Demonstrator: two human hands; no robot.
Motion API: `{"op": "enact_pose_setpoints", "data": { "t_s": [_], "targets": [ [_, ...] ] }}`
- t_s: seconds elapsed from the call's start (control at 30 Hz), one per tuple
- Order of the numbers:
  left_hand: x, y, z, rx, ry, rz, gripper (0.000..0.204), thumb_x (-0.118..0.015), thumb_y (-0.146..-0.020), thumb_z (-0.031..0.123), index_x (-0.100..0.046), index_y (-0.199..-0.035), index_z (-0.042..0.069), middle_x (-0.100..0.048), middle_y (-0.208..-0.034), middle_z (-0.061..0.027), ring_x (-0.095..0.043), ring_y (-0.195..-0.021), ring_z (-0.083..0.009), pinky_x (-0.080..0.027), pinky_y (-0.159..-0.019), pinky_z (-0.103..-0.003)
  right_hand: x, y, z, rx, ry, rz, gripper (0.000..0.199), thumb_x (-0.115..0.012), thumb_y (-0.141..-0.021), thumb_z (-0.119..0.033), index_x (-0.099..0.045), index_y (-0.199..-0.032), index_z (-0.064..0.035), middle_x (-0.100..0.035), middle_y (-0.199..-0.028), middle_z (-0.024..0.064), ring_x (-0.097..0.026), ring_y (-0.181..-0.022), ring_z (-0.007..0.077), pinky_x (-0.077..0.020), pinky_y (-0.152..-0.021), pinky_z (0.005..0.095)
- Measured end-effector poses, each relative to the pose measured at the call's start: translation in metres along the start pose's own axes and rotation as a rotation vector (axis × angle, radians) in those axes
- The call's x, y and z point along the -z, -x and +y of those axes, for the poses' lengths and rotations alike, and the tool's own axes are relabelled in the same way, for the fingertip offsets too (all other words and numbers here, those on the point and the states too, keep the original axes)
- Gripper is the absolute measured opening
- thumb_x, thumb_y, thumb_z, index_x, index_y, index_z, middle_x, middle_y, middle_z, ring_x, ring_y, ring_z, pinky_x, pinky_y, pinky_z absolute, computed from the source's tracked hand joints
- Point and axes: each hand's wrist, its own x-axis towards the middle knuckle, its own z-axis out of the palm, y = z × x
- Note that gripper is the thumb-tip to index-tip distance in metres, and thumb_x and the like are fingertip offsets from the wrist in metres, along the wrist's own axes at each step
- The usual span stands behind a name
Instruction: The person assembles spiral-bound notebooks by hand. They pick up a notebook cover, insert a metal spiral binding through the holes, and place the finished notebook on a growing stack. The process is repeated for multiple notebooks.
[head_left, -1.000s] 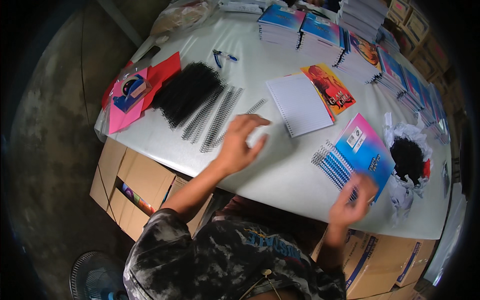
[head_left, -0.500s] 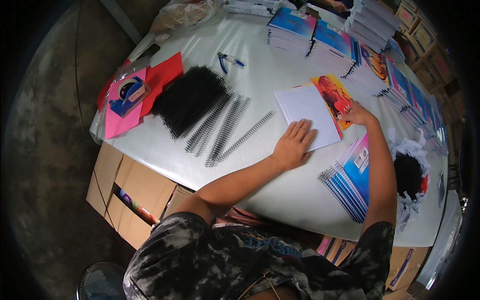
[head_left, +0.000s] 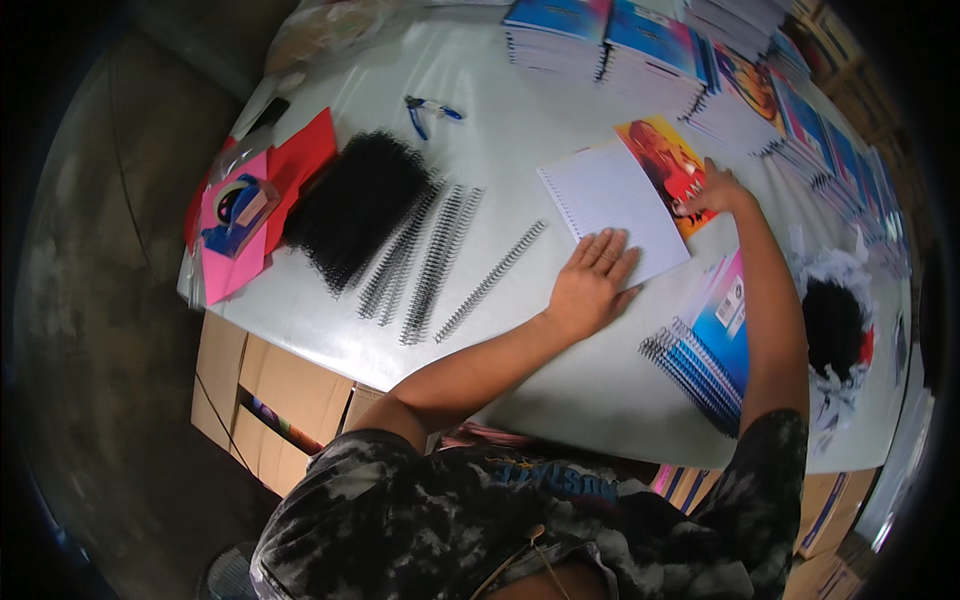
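A block of lined paper (head_left: 610,205) with holes punched along its left edge lies on the table. My left hand (head_left: 592,282) rests flat on its lower part, fingers stretched out. Beside its right edge lies a yellow and red picture cover (head_left: 662,165). My right hand (head_left: 716,192) lies over the cover's right side with fingers spread, and some fingertips touch the printed face. Below my right hand, a stack of blue and pink spiral notebooks (head_left: 715,330) sits partly behind my right forearm. Left of my left hand lies a loose dark binding coil (head_left: 490,282).
More coils (head_left: 440,265) and a dense black coil pile (head_left: 355,210) lie leftward, near blue-handled pliers (head_left: 432,113). A blue tape dispenser (head_left: 240,212) sits on pink and red sheets. Notebook stacks (head_left: 655,45) line the far and right edges. Cardboard boxes (head_left: 290,390) stand below.
The whole view has shifted and turned slightly. Both hands keep to the paper and the cover, with the right hand's fingers a little more spread.
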Motion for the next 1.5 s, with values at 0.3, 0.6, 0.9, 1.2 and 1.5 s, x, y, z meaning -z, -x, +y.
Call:
{"op": "enact_pose_setpoints", "data": {
  "t_s": [0.3,0.6,0.9,1.2,1.5],
  "targets": [
    [-0.002,-0.003,-0.001,0.032,0.027,-0.040,0.051,-0.067,-0.074,0.024,-0.053,-0.119,0.007,-0.046,-0.129,-0.0172,-0.043,-0.121,-0.0311,-0.030,-0.103,-0.042,0.003,-0.023,0.002,-0.036,0.134,-0.093,0.106,-0.085,-0.034,-0.055,-0.053,-0.121,-0.0038,-0.054,-0.118,0.0209,-0.054,-0.108,0.0299,-0.0446,-0.090,0.0361],
    [-0.002,-0.005,0.005,-0.009,0.060,-0.033,0.049,-0.066,-0.075,0.024,-0.053,-0.119,0.008,-0.047,-0.130,-0.0158,-0.043,-0.122,-0.0300,-0.030,-0.103,-0.042,0.022,-0.034,0.051,0.160,-0.653,-0.051,0.033,-0.076,-0.062,-0.009,-0.058,-0.089,-0.0044,-0.058,-0.082,0.0021,-0.055,-0.080,0.0120,-0.0468,-0.065,0.0282],
    [0.003,0.001,-0.002,-0.087,0.077,0.040,0.039,-0.069,-0.072,0.022,-0.059,-0.106,0.005,-0.056,-0.113,-0.0162,-0.052,-0.106,-0.0293,-0.038,-0.093,-0.040,0.046,0.080,-0.038,0.334,-0.821,-0.440,0.067,-0.074,-0.067,-0.042,-0.044,-0.116,-0.0073,-0.057,-0.100,0.0061,-0.057,-0.080,0.0173,-0.0511,-0.058,0.0349],
    [0.020,0.011,0.030,-0.089,-0.045,0.354,0.033,-0.072,-0.066,0.013,-0.060,-0.096,0.008,-0.059,-0.094,-0.0077,-0.055,-0.086,-0.0276,-0.042,-0.077,-0.035,-0.004,0.101,-0.080,0.108,0.210,-0.300,0.087,-0.065,-0.060,-0.069,-0.054,-0.120,-0.0070,-0.058,-0.116,0.0113,-0.059,-0.097,0.0323,-0.0481,-0.079,0.0466],
    [0.028,0.010,-0.010,-0.016,-0.031,-0.028,0.029,-0.064,-0.077,0.021,-0.061,-0.103,0.010,-0.065,-0.091,-0.0089,-0.064,-0.076,-0.0250,-0.051,-0.061,-0.037,0.051,0.193,-0.081,0.515,-0.317,0.447,0.067,-0.058,-0.079,-0.050,-0.048,-0.126,-0.0037,-0.039,-0.136,0.0153,-0.036,-0.126,0.0271,-0.0304,-0.101,0.0412]
  ]
}}
